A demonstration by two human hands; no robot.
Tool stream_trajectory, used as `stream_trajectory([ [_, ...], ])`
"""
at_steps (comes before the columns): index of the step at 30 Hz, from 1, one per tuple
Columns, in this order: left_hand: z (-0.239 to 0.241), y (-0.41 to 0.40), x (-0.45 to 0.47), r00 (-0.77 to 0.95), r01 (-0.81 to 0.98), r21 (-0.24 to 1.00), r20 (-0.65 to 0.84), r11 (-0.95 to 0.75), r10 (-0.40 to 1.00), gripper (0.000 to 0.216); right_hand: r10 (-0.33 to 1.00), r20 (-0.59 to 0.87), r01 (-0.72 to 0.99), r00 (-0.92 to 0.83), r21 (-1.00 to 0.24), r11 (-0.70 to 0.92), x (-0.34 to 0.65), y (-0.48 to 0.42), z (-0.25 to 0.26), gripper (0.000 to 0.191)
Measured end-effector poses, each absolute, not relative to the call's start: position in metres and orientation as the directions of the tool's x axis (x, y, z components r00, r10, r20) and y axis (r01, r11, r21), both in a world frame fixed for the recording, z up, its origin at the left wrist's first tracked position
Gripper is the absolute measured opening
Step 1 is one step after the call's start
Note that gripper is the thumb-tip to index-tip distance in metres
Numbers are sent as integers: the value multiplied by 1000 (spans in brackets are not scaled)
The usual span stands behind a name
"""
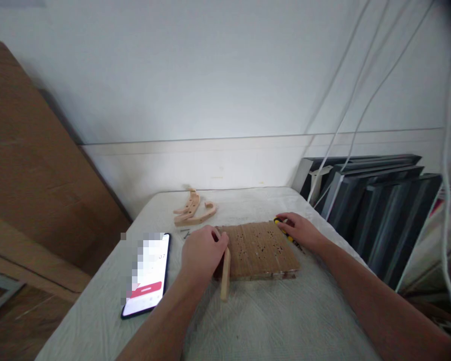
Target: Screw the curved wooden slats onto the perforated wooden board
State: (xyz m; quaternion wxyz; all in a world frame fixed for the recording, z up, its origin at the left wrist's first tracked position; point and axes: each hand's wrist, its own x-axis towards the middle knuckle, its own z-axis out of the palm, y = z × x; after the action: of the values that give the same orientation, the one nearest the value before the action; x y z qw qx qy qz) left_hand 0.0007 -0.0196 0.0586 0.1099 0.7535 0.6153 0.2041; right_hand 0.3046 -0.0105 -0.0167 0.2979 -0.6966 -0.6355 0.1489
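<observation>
One slim wooden strip [225,278] in left fingers [223,240], hole-pocked board [261,253]

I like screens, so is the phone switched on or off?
On. The phone has a bright white screen, with a red bar glowing near the bottom.

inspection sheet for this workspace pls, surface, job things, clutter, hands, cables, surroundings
surface: table with a pale, wrinkled covering
job things: wooden strip at the left edge of a brown, hole-marked board; yellow-and-black tool by its right edge
clutter: lit phone at left; curved wooden pieces beyond the board, small dark bits nearby
hands: left hand grips the strip; right hand is on the tool, grip unclear
cables: white cables hang at right
surroundings: white wall behind, dark panels at right, brown panel at left
</observation>
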Motion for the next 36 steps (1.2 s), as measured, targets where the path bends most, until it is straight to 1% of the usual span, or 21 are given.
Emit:
stream_trajectory([
  [3,62,-22,9,135,902,390,147,-183,980,26,977,154,803,145,-595,-26,302,-13,-12,39],
  [5,63,-22,16,129,904,385,167,-185,978,23,978,154,812,142,-584,-26,301,-14,-11,40],
  [8,64,-23,24,205,902,328,252,-283,946,22,979,150,821,139,-571,-29,302,-13,-11,42],
  [10,64,-24,26,297,880,293,273,-373,915,29,980,141,819,139,-572,-34,303,-13,-12,43],
  [12,63,-23,25,385,835,311,257,-453,886,35,980,137,814,143,-580,-37,303,-13,-13,44],
  [16,63,-22,18,502,718,418,243,-557,830,34,979,142,806,143,-591,-32,303,-13,-14,45],
  [18,64,-24,13,496,710,458,215,-535,841,32,978,151,807,142,-589,-27,304,-13,-15,45],
  [20,68,-29,7,424,754,487,153,-441,893,30,976,159,810,149,-586,-28,303,-14,-14,45],
  [22,72,-36,1,338,800,502,72,-327,938,41,975,158,818,153,-574,-35,302,-14,-13,48],
  [23,74,-39,-2,321,812,504,38,-296,946,45,976,150,826,161,-562,-49,301,-15,-11,51],
  [25,77,-44,-6,345,809,506,4,-300,938,44,977,120,842,178,-533,-88,300,-16,-8,52],
  [27,79,-44,-9,378,805,490,14,-336,926,35,974,95,844,204,-521,-125,298,-17,-3,42],
  [29,79,-42,-12,380,819,455,29,-350,925,27,968,104,840,229,-523,-142,297,-20,2,31],
  [31,78,-39,-12,366,835,426,40,-347,930,22,956,137,836,260,-527,-152,294,-25,9,31],
  [32,76,-38,-12,355,839,422,51,-343,933,25,948,161,831,275,-535,-151,290,-28,15,33],
  [33,75,-37,-11,343,840,424,69,-339,937,32,941,186,826,283,-546,-141,285,-32,23,36],
  [34,74,-38,-10,330,840,428,86,-334,940,42,931,217,805,295,-582,-120,278,-35,31,37],
  [36,72,-40,-8,296,851,427,91,-306,951,61,925,299,815,234,-580,-19,256,-41,51,32],
])
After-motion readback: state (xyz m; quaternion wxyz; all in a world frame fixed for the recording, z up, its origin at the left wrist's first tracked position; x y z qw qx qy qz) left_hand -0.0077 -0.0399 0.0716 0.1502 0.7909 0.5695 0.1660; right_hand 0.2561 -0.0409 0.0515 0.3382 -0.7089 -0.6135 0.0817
